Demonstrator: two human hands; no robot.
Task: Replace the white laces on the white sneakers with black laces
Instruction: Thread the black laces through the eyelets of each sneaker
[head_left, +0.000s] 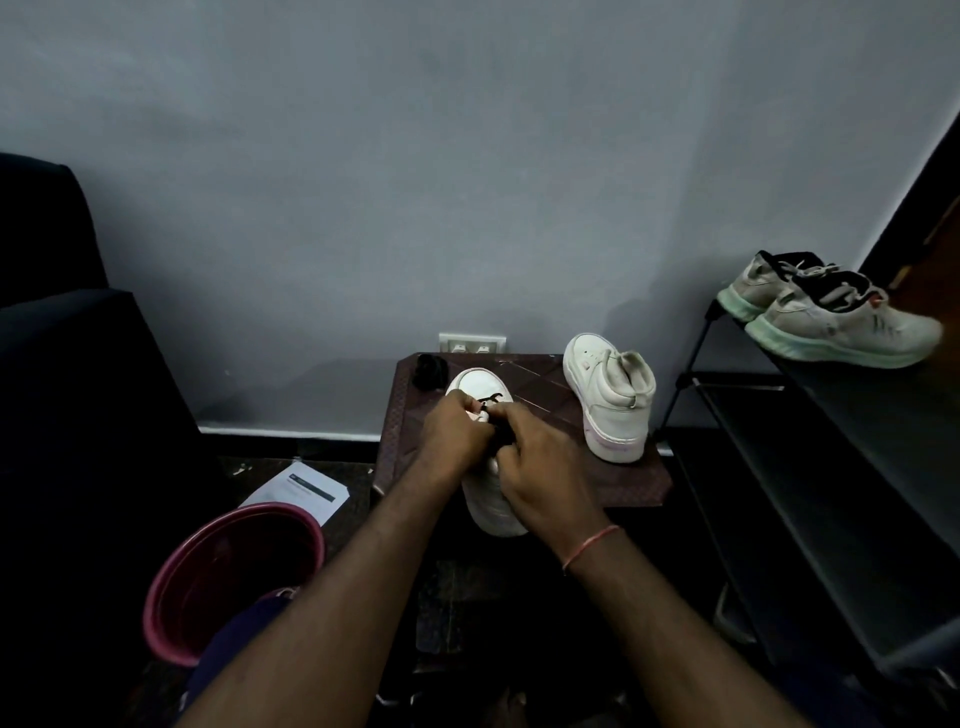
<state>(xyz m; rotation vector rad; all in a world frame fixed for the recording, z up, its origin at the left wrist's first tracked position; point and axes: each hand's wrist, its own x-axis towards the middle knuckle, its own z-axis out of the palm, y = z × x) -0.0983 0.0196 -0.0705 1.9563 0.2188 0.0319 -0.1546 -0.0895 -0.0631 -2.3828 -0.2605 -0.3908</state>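
Observation:
A white sneaker (480, 385) lies on a small brown table (540, 384), toe pointing at the wall. A black lace (489, 400) crosses its lowest eyelets. My left hand (453, 434) and my right hand (540, 475) sit close together over the shoe's middle, fingers curled, pinching the black lace; the eyelets under them are hidden. The second white sneaker (610, 397) stands to the right on the same table, heel toward me, with no lace showing. A dark bundle (430, 370), perhaps another black lace, lies at the table's back left corner.
A pink bucket (228, 577) stands on the floor at the left, with a sheet of paper (298, 491) behind it. A black shoe rack (810, 431) on the right carries a worn pair of white sneakers (831, 317). A wall socket (471, 343) sits behind the table.

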